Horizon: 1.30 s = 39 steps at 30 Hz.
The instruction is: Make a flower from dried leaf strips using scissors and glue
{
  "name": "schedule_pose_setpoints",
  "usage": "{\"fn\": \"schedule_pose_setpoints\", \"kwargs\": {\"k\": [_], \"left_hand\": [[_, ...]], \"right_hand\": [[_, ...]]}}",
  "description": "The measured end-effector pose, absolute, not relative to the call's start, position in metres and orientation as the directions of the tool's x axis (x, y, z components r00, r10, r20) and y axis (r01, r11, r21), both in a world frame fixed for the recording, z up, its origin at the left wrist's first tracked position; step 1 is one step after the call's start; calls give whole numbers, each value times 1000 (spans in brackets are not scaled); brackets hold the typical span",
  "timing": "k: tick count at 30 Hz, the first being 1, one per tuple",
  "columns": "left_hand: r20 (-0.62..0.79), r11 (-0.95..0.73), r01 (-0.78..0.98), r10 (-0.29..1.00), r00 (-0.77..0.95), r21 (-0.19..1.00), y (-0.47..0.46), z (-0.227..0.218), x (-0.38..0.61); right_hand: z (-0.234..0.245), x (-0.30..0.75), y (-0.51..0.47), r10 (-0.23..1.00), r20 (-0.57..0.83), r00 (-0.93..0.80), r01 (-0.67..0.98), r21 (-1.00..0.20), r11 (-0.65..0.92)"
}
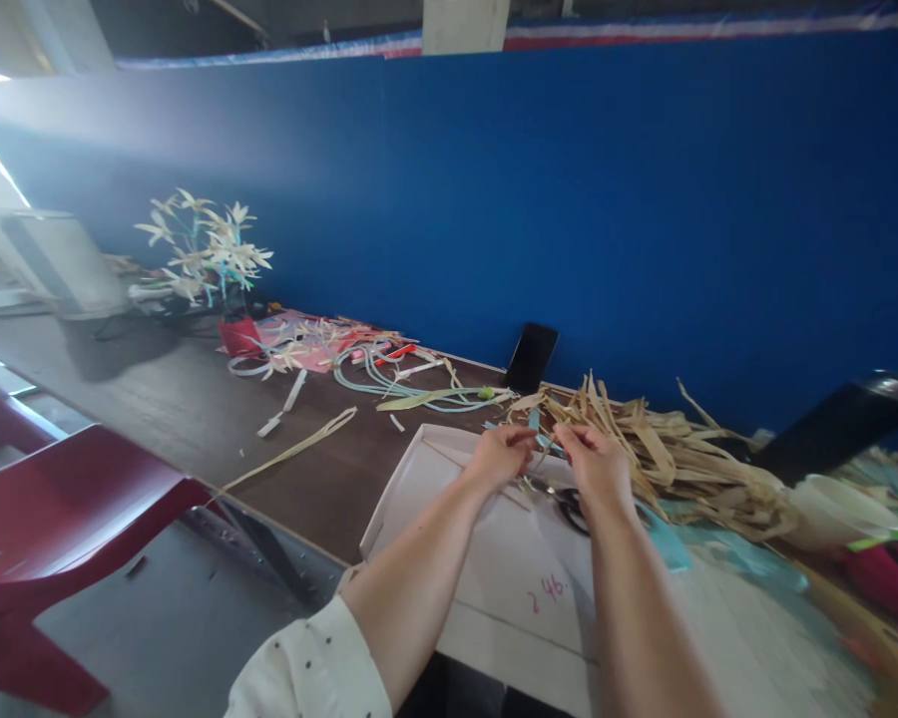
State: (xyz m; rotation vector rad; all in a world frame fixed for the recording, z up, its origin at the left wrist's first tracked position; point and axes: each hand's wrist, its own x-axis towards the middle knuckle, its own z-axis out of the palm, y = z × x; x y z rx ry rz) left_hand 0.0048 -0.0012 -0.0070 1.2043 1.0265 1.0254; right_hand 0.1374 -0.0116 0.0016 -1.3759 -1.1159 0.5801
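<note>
My left hand (503,455) and my right hand (597,461) are held close together above a white board (494,578) on the table. Both are closed in a pinch on a thin dried-leaf strip (545,441) that runs between them. A pair of scissors (565,499) lies on the board just under my right hand. Right behind the hands lies a heap of dried straw-coloured leaf strips (673,454).
A dark phone (531,357) leans on the blue wall. Pale blue and tan strips (396,384) lie scattered further left, near a red pot with crafted pale flowers (206,249). A red chair (52,519) stands at the left. A white bowl (838,511) sits at the right.
</note>
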Motion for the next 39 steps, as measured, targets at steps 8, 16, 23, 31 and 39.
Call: {"fn": "schedule_pose_setpoints", "kwargs": {"k": [8,16,23,31,39], "left_hand": [[-11,18,-21,952,307,1000,-2,-12,4],[113,-126,51,972,205,991,0,-15,4],[102,-128,151,980,171,980,-1,-13,5],[109,-132,83,966,234,988,0,-14,6],[90,-116,92,966,242,989,-2,-11,4]], "right_hand": [[2,128,-14,910,263,321,274,-945,177],[7,122,-17,950,62,304,49,-998,50],[8,122,-18,961,41,274,4,-999,41],[4,123,-14,944,90,318,-14,-995,100],[-3,128,-10,940,157,302,90,-987,136]]}}
